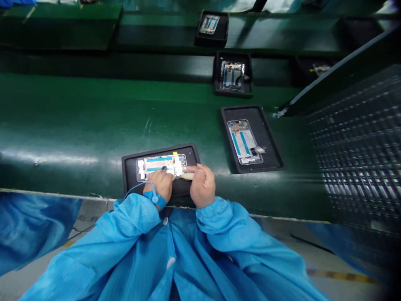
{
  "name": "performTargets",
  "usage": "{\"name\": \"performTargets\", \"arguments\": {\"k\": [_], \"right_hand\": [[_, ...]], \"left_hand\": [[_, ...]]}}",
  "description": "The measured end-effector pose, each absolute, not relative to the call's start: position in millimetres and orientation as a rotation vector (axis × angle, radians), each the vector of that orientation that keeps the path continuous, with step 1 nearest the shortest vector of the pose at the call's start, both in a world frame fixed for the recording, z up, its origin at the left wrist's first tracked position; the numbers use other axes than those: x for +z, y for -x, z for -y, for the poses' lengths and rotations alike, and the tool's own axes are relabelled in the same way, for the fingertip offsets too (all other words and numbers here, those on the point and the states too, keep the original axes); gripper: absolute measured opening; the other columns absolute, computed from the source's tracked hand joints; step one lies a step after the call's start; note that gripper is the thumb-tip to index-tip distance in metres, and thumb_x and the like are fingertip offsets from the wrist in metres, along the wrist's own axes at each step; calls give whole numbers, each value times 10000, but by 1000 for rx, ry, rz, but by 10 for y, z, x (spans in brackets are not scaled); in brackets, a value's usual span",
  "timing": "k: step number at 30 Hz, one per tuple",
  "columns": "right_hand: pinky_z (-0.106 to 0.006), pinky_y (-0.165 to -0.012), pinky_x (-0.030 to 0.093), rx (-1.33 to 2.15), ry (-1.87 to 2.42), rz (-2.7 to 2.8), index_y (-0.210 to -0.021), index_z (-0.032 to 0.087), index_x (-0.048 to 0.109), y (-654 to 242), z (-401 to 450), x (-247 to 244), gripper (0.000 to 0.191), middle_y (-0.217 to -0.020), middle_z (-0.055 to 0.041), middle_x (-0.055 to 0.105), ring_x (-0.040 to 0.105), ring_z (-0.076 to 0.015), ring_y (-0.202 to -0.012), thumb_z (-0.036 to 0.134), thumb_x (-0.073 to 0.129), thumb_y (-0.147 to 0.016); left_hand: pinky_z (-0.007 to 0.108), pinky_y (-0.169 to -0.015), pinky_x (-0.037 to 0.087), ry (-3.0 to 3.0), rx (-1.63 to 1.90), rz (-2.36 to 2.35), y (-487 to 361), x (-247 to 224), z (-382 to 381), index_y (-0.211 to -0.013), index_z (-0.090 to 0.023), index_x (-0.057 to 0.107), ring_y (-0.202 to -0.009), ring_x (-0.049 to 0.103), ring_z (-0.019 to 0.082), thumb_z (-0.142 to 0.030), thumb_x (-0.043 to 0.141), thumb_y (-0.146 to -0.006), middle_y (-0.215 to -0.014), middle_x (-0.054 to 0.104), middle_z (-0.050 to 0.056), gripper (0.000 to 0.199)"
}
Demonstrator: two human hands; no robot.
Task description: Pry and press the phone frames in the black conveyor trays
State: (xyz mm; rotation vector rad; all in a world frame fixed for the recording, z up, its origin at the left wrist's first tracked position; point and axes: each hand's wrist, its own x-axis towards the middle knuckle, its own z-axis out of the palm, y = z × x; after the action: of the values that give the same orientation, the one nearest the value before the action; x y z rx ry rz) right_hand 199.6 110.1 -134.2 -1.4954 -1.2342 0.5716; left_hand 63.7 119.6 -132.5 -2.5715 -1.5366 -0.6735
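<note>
The opened phone frame (150,160) lies crosswise in a shallow black tray (129,173) right in front of the person, blue strips running along it, a pale board (179,165) at its right end and a yellow tab (175,153) on its far edge. The left hand (159,184) rests over the frame's near edge, fingers bent and touching it; whether they pinch anything I can't tell from here. The right hand (203,184) is closed around a pale, tapered tool (187,176), its tip at the board's near edge. A blue wrist strap (161,201) with a thin cord circles the left wrist, just past the blue sleeve. Near the right hand, farther out, a second black tray (270,154) holds another frame (243,144), set slantwise, its own blue strips showing. Beyond that, two more black trays (248,91) (216,40) carry similar frames. All this stands on a shiny green surface (78,113), with a dark gridded panel (357,154) rising at the right.
</note>
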Motion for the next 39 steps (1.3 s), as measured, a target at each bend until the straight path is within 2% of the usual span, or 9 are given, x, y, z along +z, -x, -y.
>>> {"name": "performTargets", "arguments": {"k": [5, 15, 18, 22, 26, 29, 33, 36, 39], "right_hand": [[-266, -642, 509, 484, 1348, 1302, -985, 191, 463, -1995, -1104, -1367, 165, -767, -13, 655, 625, -123, -667, 254, 369, -865], [-253, -682, 503, 468, 1358, 1344, -960, 188, 506, -2006, -1080, -1394, 162, -798, -16, 652, 621, -129, -756, 232, 385, -862], [-229, -653, 488, 459, 1445, 1384, -873, 188, 538, -2002, -1140, -1303, 196, -772, -18, 646, 615, -125, -728, 251, 352, -873], [-251, -604, 460, 527, 1501, 1824, -751, 178, 569, -1941, -1284, -1121, 316, -693, -48, 624, 597, -159, -662, 297, 304, -876], [-275, -676, 448, 632, 1386, 2108, -698, 176, 565, -1893, -1363, -1067, 324, -681, -62, 616, 584, -168, -684, 330, 328, -855], [-252, -627, 462, 848, 1503, 1716, -684, 182, 527, -1926, -1386, -1134, 325, -663, -38, 602, 581, -143, -640, 379, 329, -849], [-208, -425, 450, 1122, 1585, 925, -843, 169, 479, -1967, -1399, -1237, 363, -636, 4, 588, 537, -101, -458, 489, 308, -841], [-195, -401, 457, 1161, 1509, 856, -918, 161, 478, -1953, -1383, -1265, 411, -647, 5, 593, 547, -100, -470, 540, 375, -799], [-204, -397, 471, 1165, 1495, 830, -989, 150, 474, -1934, -1372, -1259, 471, -661, -7, 599, 559, -109, -486, 564, 376, -787]], "left_hand": [[289, -622, 380, 2571, -667, 1555, -644, -1324, -1195, -686, -160, 555, -707, 500, 184, -181, 446, -821, -636, 552, 36, 175], [294, -637, 370, 2604, -602, 1610, -637, -1318, -1184, -704, -162, 570, -740, 507, 188, -202, 408, -840, -646, 554, 42, 215], [294, -633, 373, 2598, -602, 1617, -632, -1314, -1185, -694, -162, 569, -737, 510, 187, -205, 398, -843, -644, 552, 44, 231], [299, -620, 390, 2612, -635, 1586, -626, -1346, -1194, -683, -156, 571, -719, 515, 190, -199, 377, -842, -655, 561, 55, 255], [310, -596, 415, 2615, -718, 1558, -616, -1350, -1197, -663, -144, 571, -696, 527, 197, -197, 347, -841, -650, 569, 70, 291], [285, -648, 444, 2630, -778, 1537, -519, -1254, -1205, -785, -153, 591, -734, 548, 172, -219, 373, -851, -708, 598, 49, 237], [312, -799, 439, 2515, -734, 1718, -255, -1109, -1276, -1035, -142, 544, -855, 553, 177, -236, 362, -861, -896, 617, 79, 269], [339, -850, 423, 2587, -573, 1752, -162, -1120, -1407, -1075, -138, 537, -900, 540, 192, -253, 319, -865, -938, 611, 90, 324], [375, -947, 359, 2722, -334, 1814, -278, -1197, -1579, -1103, -183, 542, -974, 507, 198, -285, 324, -863, -1013, 592, 67, 340]]}}
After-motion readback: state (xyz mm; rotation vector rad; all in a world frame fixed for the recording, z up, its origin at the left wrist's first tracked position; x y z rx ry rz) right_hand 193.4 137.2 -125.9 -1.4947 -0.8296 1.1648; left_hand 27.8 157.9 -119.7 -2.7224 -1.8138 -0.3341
